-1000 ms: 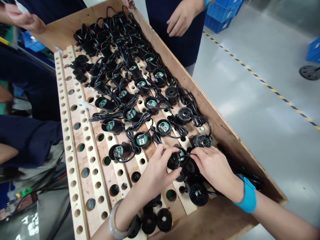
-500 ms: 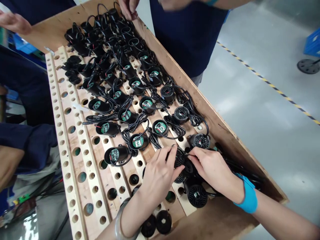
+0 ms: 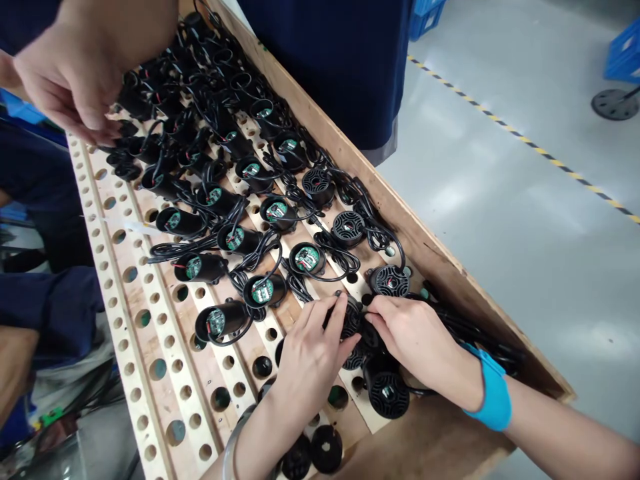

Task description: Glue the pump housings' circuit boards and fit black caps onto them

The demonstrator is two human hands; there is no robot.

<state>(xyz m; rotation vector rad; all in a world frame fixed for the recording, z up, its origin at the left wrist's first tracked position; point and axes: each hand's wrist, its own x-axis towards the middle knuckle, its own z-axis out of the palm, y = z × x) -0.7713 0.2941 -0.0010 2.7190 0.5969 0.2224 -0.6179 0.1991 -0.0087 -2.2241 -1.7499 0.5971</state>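
Note:
My left hand is curled round a black round housing with a slotted grille cover, thumb below and fingertips on its far side. From the right, my right hand pinches thumb and forefinger together at that housing's edge; what lies between them is too small to make out. Close under my hands stand more black housings, one with a patterned grille cover. Just beyond my right hand is another grille-covered housing. Farther up, open housings show green circuit boards and coiled black cables.
A wooden tray with drilled strips holds several rows of housings; its raised side wall runs along the right. Another person's hand reaches over the far left. A person in dark blue clothing stands beyond the wall.
The view has shifted slightly, so the tray appears farther left. Another person's hand has come in over the tray's far left. My two hands keep their hold at the same housing.

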